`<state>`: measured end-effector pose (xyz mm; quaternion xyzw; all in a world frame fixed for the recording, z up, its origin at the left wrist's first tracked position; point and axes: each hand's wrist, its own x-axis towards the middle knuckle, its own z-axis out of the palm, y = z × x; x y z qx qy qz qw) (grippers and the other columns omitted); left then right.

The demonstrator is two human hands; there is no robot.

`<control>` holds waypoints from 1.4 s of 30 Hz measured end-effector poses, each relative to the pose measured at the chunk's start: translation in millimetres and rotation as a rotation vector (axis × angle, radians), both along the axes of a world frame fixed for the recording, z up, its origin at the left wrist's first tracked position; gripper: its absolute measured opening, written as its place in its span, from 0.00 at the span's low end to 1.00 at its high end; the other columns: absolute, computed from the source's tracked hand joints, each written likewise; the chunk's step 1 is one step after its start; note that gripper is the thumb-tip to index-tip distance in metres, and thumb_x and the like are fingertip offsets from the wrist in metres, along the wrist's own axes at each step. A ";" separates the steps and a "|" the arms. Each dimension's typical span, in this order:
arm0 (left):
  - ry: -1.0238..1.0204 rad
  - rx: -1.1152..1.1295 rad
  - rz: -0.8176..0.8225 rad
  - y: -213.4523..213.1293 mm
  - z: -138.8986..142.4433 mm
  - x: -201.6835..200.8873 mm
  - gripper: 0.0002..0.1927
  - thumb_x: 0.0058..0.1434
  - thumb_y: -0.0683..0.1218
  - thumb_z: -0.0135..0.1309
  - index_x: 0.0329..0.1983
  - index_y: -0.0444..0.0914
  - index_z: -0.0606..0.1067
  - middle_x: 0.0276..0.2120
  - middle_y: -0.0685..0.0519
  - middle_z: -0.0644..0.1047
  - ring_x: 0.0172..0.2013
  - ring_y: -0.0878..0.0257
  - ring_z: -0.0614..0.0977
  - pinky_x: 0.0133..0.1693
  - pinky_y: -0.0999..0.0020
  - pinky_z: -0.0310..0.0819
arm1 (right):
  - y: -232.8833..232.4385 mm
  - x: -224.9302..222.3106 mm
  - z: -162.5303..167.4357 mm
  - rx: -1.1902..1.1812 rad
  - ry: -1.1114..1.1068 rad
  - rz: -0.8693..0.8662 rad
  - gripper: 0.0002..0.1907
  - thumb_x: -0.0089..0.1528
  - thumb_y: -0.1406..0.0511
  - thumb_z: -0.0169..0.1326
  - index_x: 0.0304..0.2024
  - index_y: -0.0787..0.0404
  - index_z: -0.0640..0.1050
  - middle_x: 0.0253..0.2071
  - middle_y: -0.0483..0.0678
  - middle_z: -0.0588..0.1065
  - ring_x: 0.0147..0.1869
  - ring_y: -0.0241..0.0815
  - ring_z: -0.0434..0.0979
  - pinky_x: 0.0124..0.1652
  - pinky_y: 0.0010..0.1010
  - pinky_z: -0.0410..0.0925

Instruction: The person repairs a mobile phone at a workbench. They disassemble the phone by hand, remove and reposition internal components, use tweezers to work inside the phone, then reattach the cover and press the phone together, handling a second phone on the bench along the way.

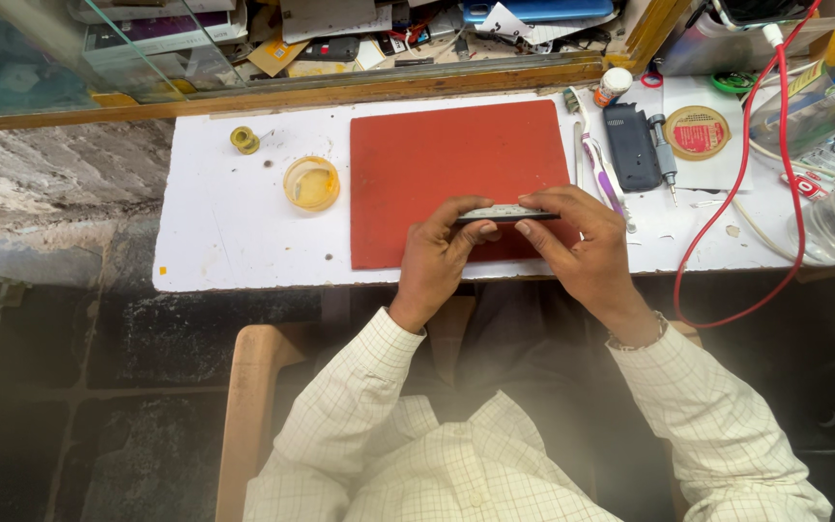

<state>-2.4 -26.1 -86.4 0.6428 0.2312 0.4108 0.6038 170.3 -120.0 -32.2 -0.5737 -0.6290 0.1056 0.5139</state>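
Gripping a thin dark phone (506, 215) edge-up between them, the left hand (440, 259) and right hand (582, 246) clamp its opposite ends above the red mat (437, 164), near the worktop (224, 222) front edge.

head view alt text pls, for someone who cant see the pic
Seen from above, a person's left hand and right hand hold a thin dark phone edge-up over a red mat on a white worktable. A round yellow dish sits left of the mat; a dark device, small tools and a red cable lie to the right.
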 end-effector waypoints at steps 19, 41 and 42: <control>0.074 0.058 0.033 -3.0 5.4 -0.6 0.15 0.67 0.45 0.57 0.55 0.35 0.77 0.39 0.50 0.85 0.43 0.65 0.87 0.46 0.72 0.84 | 0.8 -3.3 -14.1 0.020 0.089 -0.040 0.12 0.60 0.72 0.66 0.46 0.67 0.81 0.43 0.51 0.79 0.46 0.39 0.81 0.45 0.26 0.75; -0.075 -0.159 -0.016 3.5 -1.6 -2.7 0.15 0.69 0.47 0.56 0.54 0.33 0.75 0.38 0.50 0.83 0.38 0.63 0.87 0.42 0.70 0.85 | 3.4 34.1 -23.0 -0.162 0.432 0.140 0.14 0.62 0.73 0.62 0.51 0.69 0.81 0.49 0.52 0.82 0.50 0.36 0.81 0.50 0.26 0.75; -0.083 -0.168 -0.018 4.3 -2.6 -3.1 0.15 0.69 0.46 0.56 0.54 0.33 0.75 0.37 0.50 0.82 0.38 0.63 0.87 0.42 0.70 0.84 | 4.9 37.3 -23.6 -0.197 0.523 0.163 0.14 0.62 0.73 0.62 0.51 0.69 0.81 0.49 0.52 0.82 0.49 0.36 0.82 0.50 0.26 0.76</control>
